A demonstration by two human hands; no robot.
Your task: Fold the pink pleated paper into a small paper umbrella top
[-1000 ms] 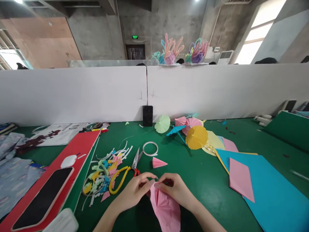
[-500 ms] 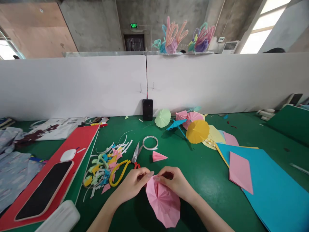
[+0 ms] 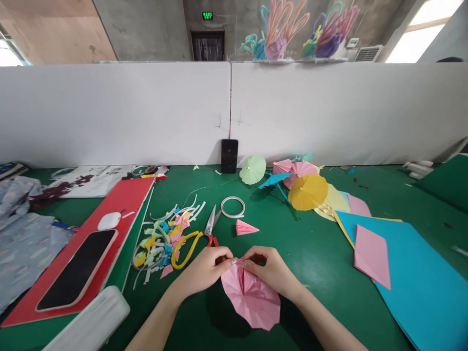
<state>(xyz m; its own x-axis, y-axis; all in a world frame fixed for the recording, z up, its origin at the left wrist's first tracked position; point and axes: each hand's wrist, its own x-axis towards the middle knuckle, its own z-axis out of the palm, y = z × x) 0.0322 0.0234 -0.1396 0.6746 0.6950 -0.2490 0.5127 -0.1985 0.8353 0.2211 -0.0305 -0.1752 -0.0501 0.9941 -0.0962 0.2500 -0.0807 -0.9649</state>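
Note:
A pleated pink paper disc, creased like a small parasol top, hangs between my hands over the green table. My left hand pinches its upper edge between thumb and fingers. Close beside it, my right hand pinches the same edge, so the fingertips nearly meet. Just beyond my hands lies a folded pink paper cone. Scissors with red handles rest to the left of it, next to a bent yellow strip. Behind them is a white ring of tape.
Paper scraps are heaped at left, near a red board bearing a phone. Finished paper parasols stand at the back, near a black phone against the white partition. Blue sheets lie at right.
The camera view has tilted down and shifted slightly left. Both hands still pinch the pink paper's edge, with the fingertips brought a little closer together.

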